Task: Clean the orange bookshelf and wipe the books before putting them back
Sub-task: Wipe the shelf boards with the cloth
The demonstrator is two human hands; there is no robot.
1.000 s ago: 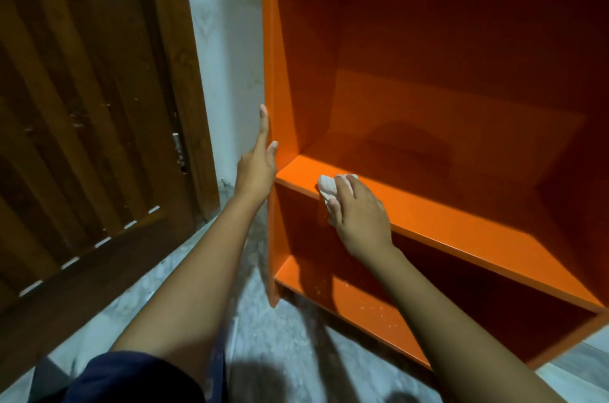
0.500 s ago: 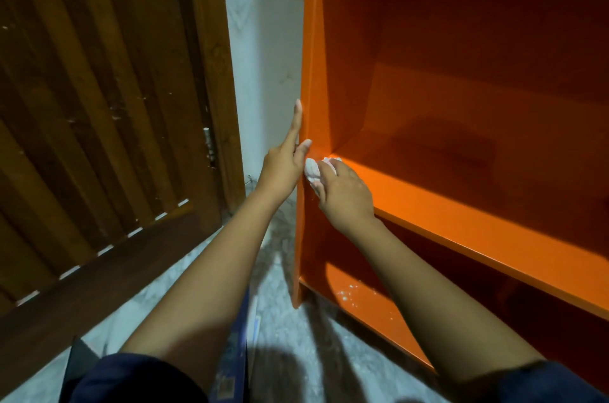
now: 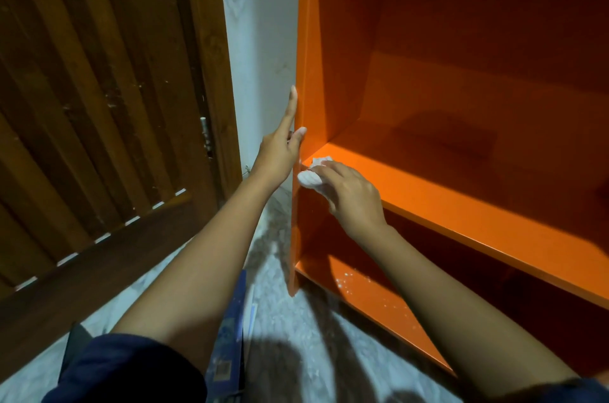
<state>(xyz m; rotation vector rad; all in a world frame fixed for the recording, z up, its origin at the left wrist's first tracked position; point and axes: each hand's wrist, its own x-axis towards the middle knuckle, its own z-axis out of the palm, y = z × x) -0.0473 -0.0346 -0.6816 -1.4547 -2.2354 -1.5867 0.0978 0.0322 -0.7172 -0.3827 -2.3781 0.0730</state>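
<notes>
Both at bookshelf edge: left hand flat, right hand seemingly gripping cloth.

The orange bookshelf is running off the frame at 12 and 3 o'clock, so its top and right side are not showing. The right hand is covering most of the white cloth, and the left hand is keeping its outer fingers out of sight. At 6 o'clock the left forearm is overlapping a blue book, whose print is appearing too small to read.
</notes>
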